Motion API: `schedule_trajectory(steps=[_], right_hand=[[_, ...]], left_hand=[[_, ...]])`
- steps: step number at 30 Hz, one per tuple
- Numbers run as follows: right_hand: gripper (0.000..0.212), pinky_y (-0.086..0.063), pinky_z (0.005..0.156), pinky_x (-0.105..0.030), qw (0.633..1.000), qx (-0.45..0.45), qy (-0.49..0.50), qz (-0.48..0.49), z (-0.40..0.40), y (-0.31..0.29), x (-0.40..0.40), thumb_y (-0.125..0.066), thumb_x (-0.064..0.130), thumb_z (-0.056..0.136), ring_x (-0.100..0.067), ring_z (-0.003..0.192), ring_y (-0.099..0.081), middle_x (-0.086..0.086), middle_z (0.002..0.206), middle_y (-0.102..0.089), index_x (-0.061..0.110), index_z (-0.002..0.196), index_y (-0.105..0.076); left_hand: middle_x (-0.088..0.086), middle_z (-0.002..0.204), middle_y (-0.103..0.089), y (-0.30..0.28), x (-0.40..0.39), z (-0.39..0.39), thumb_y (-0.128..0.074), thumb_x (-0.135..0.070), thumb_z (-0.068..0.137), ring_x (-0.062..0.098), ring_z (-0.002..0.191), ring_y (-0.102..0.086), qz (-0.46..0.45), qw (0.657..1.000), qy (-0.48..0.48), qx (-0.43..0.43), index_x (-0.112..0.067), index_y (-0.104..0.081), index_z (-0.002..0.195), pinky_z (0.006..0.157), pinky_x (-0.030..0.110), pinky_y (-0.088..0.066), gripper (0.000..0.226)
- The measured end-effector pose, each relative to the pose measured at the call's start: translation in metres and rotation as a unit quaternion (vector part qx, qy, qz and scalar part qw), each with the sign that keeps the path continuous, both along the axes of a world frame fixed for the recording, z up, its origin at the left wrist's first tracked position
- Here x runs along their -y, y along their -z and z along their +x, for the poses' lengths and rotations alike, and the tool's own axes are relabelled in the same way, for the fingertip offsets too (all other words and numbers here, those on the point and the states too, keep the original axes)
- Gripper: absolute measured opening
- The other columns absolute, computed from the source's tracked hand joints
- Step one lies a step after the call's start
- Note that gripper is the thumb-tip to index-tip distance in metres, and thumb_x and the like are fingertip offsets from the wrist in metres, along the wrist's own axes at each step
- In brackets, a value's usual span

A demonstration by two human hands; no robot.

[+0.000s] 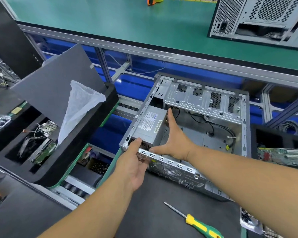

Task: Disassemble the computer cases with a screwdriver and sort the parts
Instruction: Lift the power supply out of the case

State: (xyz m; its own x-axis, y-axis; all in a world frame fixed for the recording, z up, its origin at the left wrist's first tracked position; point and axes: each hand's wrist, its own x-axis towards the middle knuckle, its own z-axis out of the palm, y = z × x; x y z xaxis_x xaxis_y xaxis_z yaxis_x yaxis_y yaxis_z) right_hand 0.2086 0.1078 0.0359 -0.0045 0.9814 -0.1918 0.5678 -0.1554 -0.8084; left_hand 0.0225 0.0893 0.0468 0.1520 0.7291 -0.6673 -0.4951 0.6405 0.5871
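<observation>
Computer case (205,121), open bare-metal shell, lies on dark table (153,212). Left hand (132,162) grips its slotted rim; right hand (175,141), fingers straight, presses boxy grey PSU (150,126) inside. Yellow-green screwdriver (196,224) lies nr front edge.

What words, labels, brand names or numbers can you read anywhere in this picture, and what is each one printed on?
No text here reads clearly enough to quote.
White specification label on the grey metal power supply box inside the open silver computer case: printed lines and a blue logo, too small and blurred to read.
Yellowish barcode strip beside that label: unreadable.
Yellow sticker on the left parts bin: no legible text.
Yellow-and-green-handled screwdriver: no visible marking.
</observation>
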Motion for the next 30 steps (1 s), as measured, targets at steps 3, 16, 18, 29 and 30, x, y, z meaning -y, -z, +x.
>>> schedule_trajectory(steps=[3,16,18,29,30], right_hand=[[0.162,-0.027,0.124,-0.046,1.0,-0.003,-0.009,-0.002,-0.004,0.003,-0.004,-0.091,0.07,0.047,-0.016,0.156,-0.016,0.008,0.172,-0.001,0.054,0.143,0.039],[0.166,-0.031,0.109,-0.031,0.999,-0.004,0.023,0.044,-0.007,0.002,-0.009,-0.094,0.069,0.038,-0.004,0.146,-0.022,0.017,0.17,-0.005,0.057,0.147,0.031],[0.166,-0.033,0.116,-0.038,0.999,0.002,0.021,0.044,-0.007,0.001,-0.009,-0.093,0.07,0.039,-0.011,0.152,-0.021,0.015,0.17,-0.004,0.055,0.148,0.031],[0.163,-0.028,0.12,-0.038,0.999,-0.026,0.005,0.04,0.0,0.0,-0.016,-0.096,0.067,0.04,-0.013,0.154,-0.02,0.011,0.17,-0.011,0.054,0.152,0.022],[0.163,-0.029,0.12,-0.039,0.999,-0.024,0.005,0.04,0.001,0.0,-0.015,-0.096,0.067,0.04,-0.013,0.154,-0.021,0.012,0.17,-0.011,0.054,0.153,0.022]], left_hand=[[0.011,0.086,-0.077,0.0,0.0,0.002,-0.073,-0.024,0.095,0.021,0.074,-0.075,-0.001,1.0,-0.013,-0.002,-0.005,-0.07,0.102,0.069,0.032,-0.061,0.021],[0.008,0.073,-0.065,0.005,-0.003,0.009,-0.069,-0.015,0.089,0.019,0.062,-0.058,-0.001,0.997,-0.04,-0.064,-0.009,-0.066,0.088,0.067,0.035,-0.049,0.007],[0.011,0.081,-0.068,0.006,-0.003,0.01,-0.071,-0.019,0.089,0.022,0.071,-0.063,0.004,0.997,-0.041,-0.061,-0.008,-0.068,0.096,0.074,0.038,-0.052,0.014],[0.016,0.088,-0.072,0.011,-0.005,0.01,-0.07,-0.02,0.091,0.025,0.076,-0.068,-0.004,0.999,-0.036,0.003,-0.005,-0.068,0.104,0.1,0.046,-0.052,0.02],[0.015,0.087,-0.073,0.011,-0.005,0.009,-0.07,-0.02,0.092,0.026,0.077,-0.067,-0.005,0.999,-0.037,-0.001,-0.006,-0.068,0.101,0.102,0.046,-0.052,0.018]])
